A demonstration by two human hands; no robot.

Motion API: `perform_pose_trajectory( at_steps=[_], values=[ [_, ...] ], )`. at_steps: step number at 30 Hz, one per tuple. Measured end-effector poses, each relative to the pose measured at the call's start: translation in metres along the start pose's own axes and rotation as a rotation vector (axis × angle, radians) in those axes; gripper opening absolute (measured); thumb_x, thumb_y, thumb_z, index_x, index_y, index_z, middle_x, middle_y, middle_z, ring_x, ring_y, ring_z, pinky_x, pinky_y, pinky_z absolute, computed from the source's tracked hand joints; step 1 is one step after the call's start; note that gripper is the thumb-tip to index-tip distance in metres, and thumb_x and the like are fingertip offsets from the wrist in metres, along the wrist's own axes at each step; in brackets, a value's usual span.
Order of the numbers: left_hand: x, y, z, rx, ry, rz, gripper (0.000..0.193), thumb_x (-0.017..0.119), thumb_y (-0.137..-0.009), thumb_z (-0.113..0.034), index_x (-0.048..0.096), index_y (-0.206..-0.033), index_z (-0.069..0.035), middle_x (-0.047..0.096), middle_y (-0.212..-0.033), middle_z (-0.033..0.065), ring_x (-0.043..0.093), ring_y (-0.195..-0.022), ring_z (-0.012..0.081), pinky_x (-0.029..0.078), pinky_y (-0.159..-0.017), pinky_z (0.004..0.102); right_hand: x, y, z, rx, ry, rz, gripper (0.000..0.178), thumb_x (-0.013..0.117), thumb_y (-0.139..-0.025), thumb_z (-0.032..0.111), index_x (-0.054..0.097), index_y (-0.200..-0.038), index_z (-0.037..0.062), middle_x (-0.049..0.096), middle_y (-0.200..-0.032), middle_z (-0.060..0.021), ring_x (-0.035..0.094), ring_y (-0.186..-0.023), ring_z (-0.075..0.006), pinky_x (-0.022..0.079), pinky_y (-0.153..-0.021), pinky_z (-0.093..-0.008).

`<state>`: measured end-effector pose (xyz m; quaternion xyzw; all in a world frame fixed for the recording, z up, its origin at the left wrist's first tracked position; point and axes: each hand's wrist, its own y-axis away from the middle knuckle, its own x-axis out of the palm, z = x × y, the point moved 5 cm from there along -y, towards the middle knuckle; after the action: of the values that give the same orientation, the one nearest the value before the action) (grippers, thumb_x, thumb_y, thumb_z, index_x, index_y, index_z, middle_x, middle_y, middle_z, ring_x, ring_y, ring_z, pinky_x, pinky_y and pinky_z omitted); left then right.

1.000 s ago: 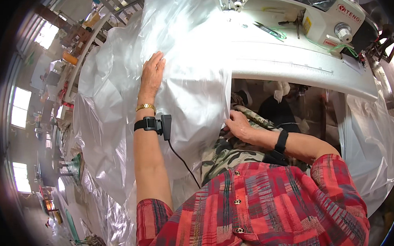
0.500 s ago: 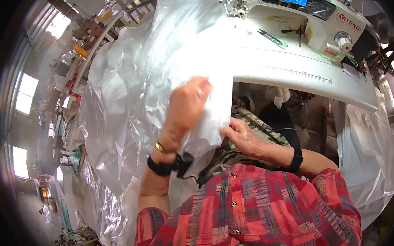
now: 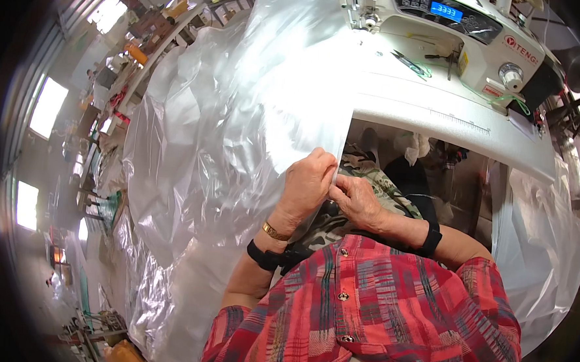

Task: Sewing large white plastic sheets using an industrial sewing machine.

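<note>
A large, glossy, translucent plastic sheet (image 3: 200, 143) spreads over the left of the sewing table and hangs down toward my lap. My left hand (image 3: 307, 182) has its fingers closed on the sheet's right edge. Close beside it, my right hand (image 3: 361, 203) pinches the same edge a little lower, thumb and fingertips together. The two hands nearly touch, just in front of the table's near edge. Beyond them stands a white sewing machine (image 3: 468, 39), its needle area brightly lit over the far part of the sheet.
Small thread snips (image 3: 411, 64) lie on the machine bed (image 3: 399, 98) near green thread. More clear plastic sheeting (image 3: 543, 240) hangs at the right. Camouflage-clothed legs (image 3: 394, 193) are under the table edge. At the far left are windows (image 3: 48, 107) and cluttered benches.
My left hand has come down and right from over the sheet to its edge, beside my right hand, and closed there. The right hand keeps its pinch.
</note>
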<state>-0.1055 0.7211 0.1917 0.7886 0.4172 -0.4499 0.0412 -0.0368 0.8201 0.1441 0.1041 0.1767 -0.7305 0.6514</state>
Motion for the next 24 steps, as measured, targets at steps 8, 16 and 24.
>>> perform_pose_trajectory(
  at_steps=[8,16,24],
  values=[
    [0.001,0.009,0.012,-0.087,0.181,-0.007,0.018,0.064,-0.092,-0.014,0.066,-0.102,0.002,0.066,-0.076,0.0112,0.063,-0.061,0.0192,0.05,-0.058,0.0311,0.005,-0.005,0.005,-0.179,0.274,0.107,0.023,0.057,-0.091,0.02,0.06,-0.08,-0.0005,0.062,-0.072,-0.0239,0.063,-0.071,-0.0442,0.049,-0.065,-0.0529],
    [-0.005,0.019,0.011,-0.249,0.363,-0.072,0.032,0.058,-0.093,-0.007,0.06,-0.123,0.003,0.064,-0.077,0.0101,0.062,-0.061,0.015,0.05,-0.059,0.0279,-0.091,-0.086,0.029,-0.44,0.714,-0.137,0.019,0.064,-0.088,0.02,0.062,-0.085,0.0019,0.064,-0.081,-0.0176,0.063,-0.079,-0.0364,0.05,-0.066,-0.0459],
    [0.017,0.009,-0.002,0.027,-0.016,-0.084,0.03,0.062,-0.088,-0.005,0.061,-0.117,0.001,0.059,-0.086,0.0168,0.06,-0.073,0.0341,0.048,-0.066,0.0412,-0.141,-0.178,-0.019,-0.377,0.892,-0.202,0.039,0.063,-0.09,0.041,0.064,-0.103,0.0043,0.064,-0.108,-0.0144,0.058,-0.108,-0.0326,0.043,-0.092,-0.0474]
  ],
)
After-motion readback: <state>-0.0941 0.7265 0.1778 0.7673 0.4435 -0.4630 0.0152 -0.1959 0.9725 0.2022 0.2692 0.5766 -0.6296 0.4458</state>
